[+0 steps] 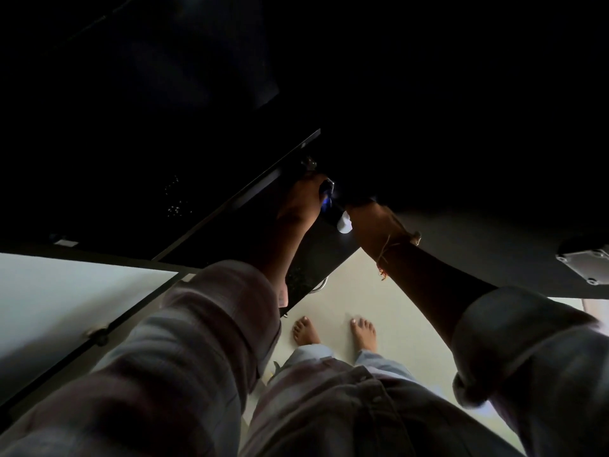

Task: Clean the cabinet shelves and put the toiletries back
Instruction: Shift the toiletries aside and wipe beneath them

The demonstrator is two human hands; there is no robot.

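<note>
The view is very dark. Both my arms reach up into a black cabinet [461,143]. My left hand [298,201] grips a dark bottle [327,196] with a blue label at its upper part. The bottle slants down to a white end [344,224], which sits against my right hand [372,222]. The right hand's fingers disappear into the dark cabinet interior, so its hold is unclear. A string bracelet hangs at my right wrist. The shelves and any other toiletries are lost in shadow.
A thin black door edge [237,199] runs diagonally left of my hands. A metal hinge plate [583,263] sits at the right. A white surface [66,298] lies lower left. My bare feet [333,331] stand on a pale floor.
</note>
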